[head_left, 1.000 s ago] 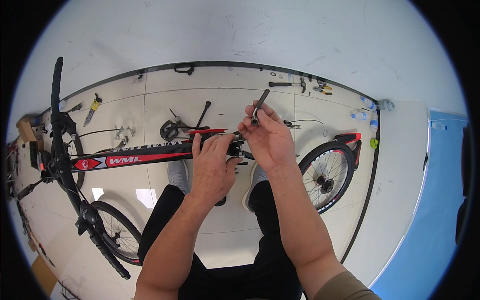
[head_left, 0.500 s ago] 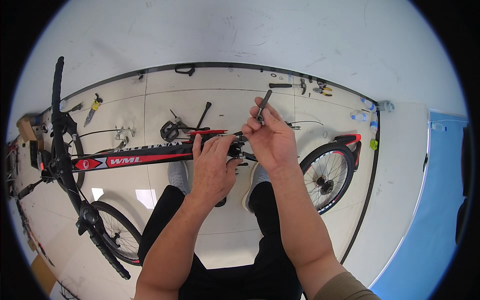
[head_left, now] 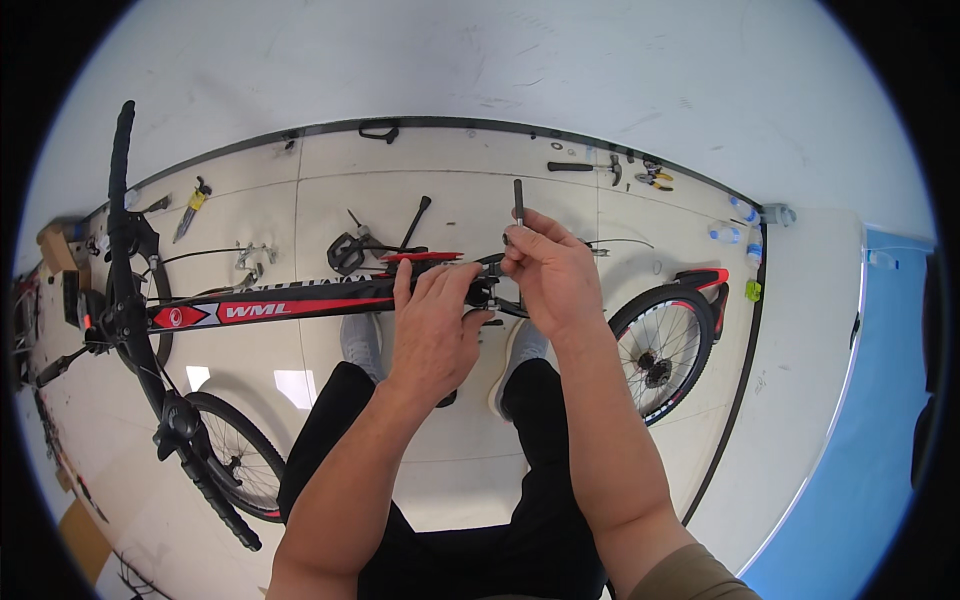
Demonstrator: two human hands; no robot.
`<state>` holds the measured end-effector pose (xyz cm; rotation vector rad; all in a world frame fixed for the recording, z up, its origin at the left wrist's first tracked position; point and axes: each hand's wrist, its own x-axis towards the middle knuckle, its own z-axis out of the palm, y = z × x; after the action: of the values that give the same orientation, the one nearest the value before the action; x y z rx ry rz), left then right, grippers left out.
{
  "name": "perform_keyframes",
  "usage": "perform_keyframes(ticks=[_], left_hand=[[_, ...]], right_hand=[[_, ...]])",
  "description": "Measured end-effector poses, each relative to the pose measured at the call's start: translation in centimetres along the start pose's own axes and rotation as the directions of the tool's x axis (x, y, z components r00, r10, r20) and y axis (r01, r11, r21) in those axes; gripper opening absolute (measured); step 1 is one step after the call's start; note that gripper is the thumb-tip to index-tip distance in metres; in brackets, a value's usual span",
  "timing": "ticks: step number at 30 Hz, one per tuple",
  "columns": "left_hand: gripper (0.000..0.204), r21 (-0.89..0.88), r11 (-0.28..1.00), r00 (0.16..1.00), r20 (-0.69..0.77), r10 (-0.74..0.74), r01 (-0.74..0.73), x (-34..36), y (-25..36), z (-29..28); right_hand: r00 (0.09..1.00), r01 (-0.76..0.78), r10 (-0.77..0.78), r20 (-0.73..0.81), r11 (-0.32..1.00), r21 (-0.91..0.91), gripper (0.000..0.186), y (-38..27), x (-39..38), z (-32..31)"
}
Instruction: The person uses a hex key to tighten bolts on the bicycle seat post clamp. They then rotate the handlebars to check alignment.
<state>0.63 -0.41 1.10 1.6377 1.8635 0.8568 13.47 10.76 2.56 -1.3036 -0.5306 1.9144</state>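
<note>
Right fingers [head_left: 528, 241] pinch one tool [head_left: 518, 200] | left fingers [head_left: 403, 285] touch one bicycle frame [head_left: 325, 303]

I pinch a slim tool [head_left: 519, 200], its dark grey shaft pointing away from me; the near end, mostly hidden in my grip, seems bare metal. I also hold the bicycle frame [head_left: 270, 309], black with red panels, lying crosswise before me.
</note>
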Motion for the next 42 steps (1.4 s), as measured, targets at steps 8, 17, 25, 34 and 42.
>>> perform_keyframes(ticks=[8, 17, 25, 34, 42], left_hand=[[0.051, -0.003, 1.0, 1.0, 0.003, -0.004, 0.004, 0.0, 0.0, 0.0], [0.051, 0.0, 1.0, 1.0, 0.013, -0.007, 0.007, 0.0, 0.0, -0.1], [0.052, 0.005, 1.0, 1.0, 0.021, -0.007, 0.007, 0.0, -0.1, 0.0], [0.052, 0.016, 1.0, 0.999, 0.033, 0.0, -0.001, 0.0, 0.0, -0.1], [0.053, 0.023, 1.0, 0.999, 0.034, 0.001, -0.002, -0.1, 0.0, 0.0]], right_hand=[[0.993, 0.099, -0.118, -0.009, 0.876, -0.471, 0.037, 0.0, 0.0, 0.1], [0.995, 0.096, -0.076, 0.059, 0.826, -0.556, 0.03, 0.1, 0.0, 0.3], [0.992, 0.105, -0.049, 0.113, 0.813, -0.572, 0.027, -0.1, 0.0, 0.2], [0.982, 0.045, 0.066, 0.175, 0.824, -0.564, 0.028, -1.2, 0.0, -0.6], [0.981, 0.052, 0.061, 0.186, 0.836, -0.546, 0.031, -0.9, -0.1, -0.4]])
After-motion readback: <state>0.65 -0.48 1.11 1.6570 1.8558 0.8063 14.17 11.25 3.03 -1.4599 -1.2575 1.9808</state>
